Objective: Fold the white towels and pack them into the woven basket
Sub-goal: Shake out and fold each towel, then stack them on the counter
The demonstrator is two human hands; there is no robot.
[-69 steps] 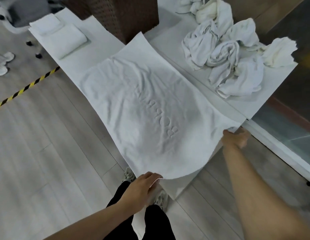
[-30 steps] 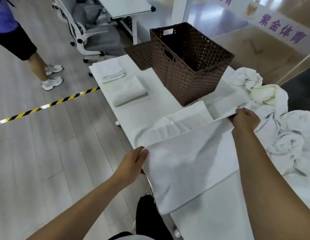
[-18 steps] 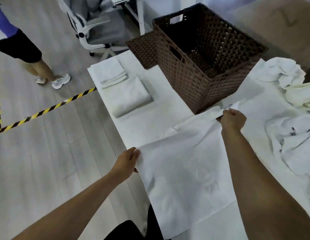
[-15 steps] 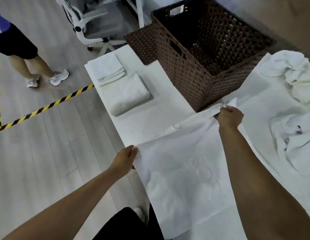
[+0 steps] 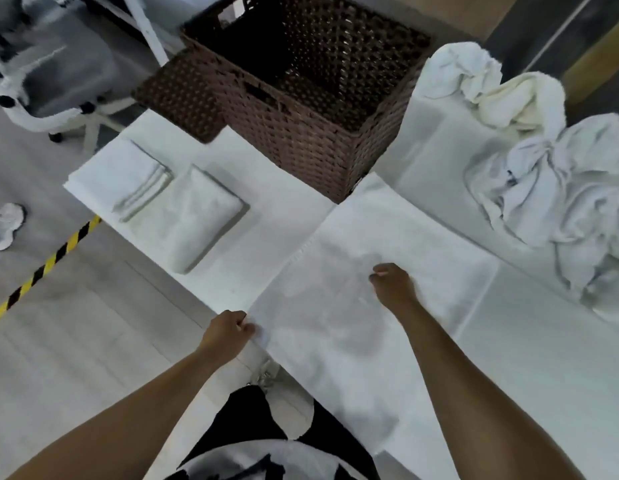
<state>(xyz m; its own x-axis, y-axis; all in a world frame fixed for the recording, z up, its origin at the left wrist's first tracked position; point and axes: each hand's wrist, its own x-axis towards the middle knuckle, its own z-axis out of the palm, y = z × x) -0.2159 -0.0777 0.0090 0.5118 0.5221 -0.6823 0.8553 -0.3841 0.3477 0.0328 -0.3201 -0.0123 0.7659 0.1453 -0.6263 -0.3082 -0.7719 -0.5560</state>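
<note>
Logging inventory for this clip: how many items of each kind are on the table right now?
Folded towels: 2
Towel being folded: 1
Heap of crumpled towels, number in it cannot be told: 1
Woven basket: 1
Basket lid: 1
Total: 6

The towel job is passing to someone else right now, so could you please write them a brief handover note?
Left hand pinches the near-left edge of the flat towel; right hand, loosely curled, rests on its middle. Done: first fold; two folded towels lie left of the woven basket. Left: finish folding, fold the crumpled pile, pack everything; the basket looks empty.
</note>
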